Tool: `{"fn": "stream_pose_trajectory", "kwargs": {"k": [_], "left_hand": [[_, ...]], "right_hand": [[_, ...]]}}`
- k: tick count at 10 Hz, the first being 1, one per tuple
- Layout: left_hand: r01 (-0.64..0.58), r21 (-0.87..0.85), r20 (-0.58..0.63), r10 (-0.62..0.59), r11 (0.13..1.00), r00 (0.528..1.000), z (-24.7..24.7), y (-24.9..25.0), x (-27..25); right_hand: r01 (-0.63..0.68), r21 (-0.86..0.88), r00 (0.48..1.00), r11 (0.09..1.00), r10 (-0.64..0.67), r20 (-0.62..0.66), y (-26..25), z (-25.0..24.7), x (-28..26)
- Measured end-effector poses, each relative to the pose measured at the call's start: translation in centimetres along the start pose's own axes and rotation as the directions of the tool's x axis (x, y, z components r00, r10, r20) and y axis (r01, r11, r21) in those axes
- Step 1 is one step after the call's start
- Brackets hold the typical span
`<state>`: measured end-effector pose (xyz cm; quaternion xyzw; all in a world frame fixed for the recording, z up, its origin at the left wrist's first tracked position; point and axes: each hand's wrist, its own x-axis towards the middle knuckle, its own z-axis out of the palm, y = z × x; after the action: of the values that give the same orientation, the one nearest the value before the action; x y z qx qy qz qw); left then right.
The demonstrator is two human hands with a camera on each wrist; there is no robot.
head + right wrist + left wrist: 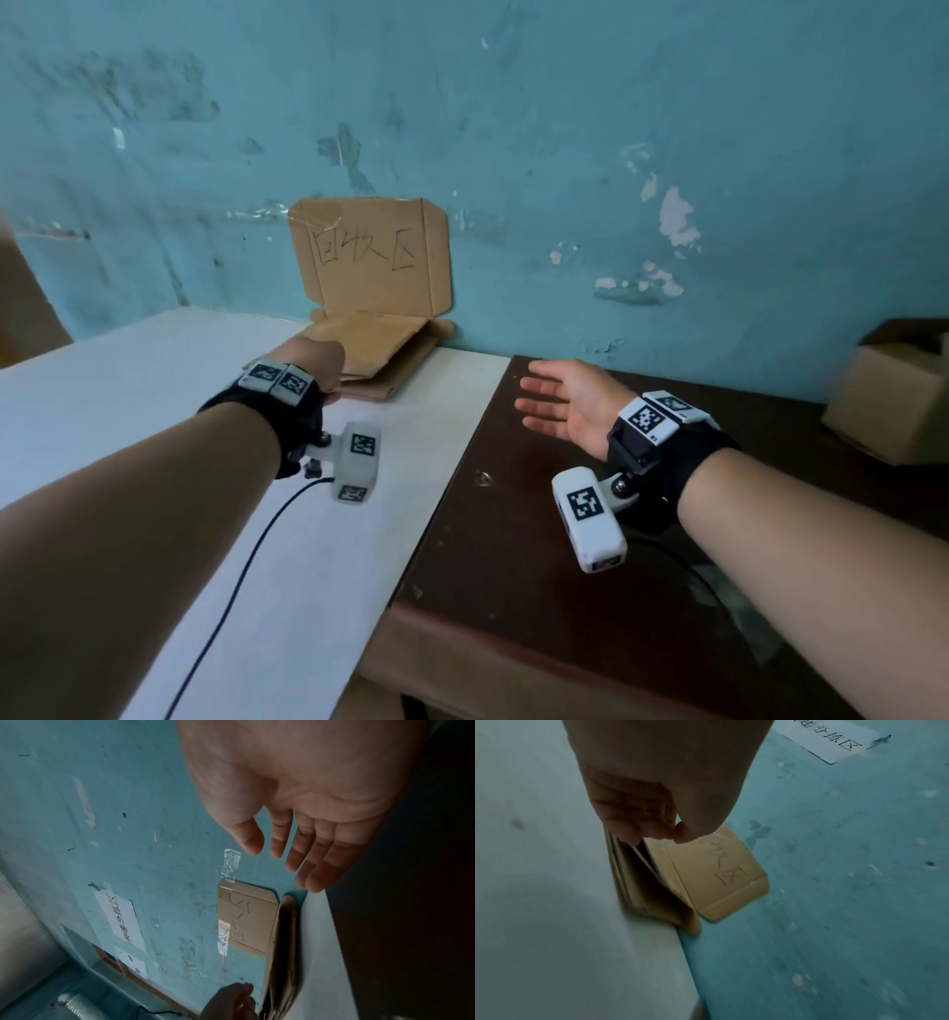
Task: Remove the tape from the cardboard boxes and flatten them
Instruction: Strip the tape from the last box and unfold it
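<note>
Flat boxes (377,354): I saw them stacked on the white table (154,390), touching the blue wall (565,128), just below the sign.
Sign (369,254): a cardboard sheet with handwritten marks, taped upright to the wall.
Left hand (313,362): I had it at the stack's near edge; in the left wrist view its fingers (639,825) curled down onto the top sheets, but I could not tell whether they gripped them.
Right hand (567,398): spread, palm turned inward, holding nothing, above the dark table (513,539).
Box (888,395): one unflattened box stood at the far right of the dark table, well apart from both hands.
</note>
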<state>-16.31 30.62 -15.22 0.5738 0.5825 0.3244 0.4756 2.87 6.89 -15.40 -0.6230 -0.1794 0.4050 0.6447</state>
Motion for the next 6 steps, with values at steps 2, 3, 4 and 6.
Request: {"fn": "stream_pose_trajectory", "kwargs": {"k": [2, 3, 4, 6], "left_hand": [[-0.058, -0.027, 0.277, 0.063, 0.998, 0.959, 7.9, 0.3, -9.3], [-0.09, -0.039, 0.331, 0.098, 0.995, 0.938, 11.1, 0.9, -13.0], [-0.272, 0.209, 0.416, 0.166, 0.939, 0.894, 13.8, 2.0, -17.1], [-0.117, -0.009, 0.486, 0.106, 0.993, 0.868, 17.7, 2.8, -22.9]], "right_hand": [[0.023, 0.03, 0.994, 0.999, -0.02, -0.107, 1.0, -4.3, -4.2], [0.036, 0.035, 0.989, 0.999, -0.03, -0.148, 1.0, -6.6, -6.2], [0.036, 0.032, 0.985, 0.999, -0.03, -0.17, 0.9, -8.7, -7.7], [0.078, 0.029, 0.966, 0.997, -0.068, -0.25, -0.1, -13.3, -10.6]]}}
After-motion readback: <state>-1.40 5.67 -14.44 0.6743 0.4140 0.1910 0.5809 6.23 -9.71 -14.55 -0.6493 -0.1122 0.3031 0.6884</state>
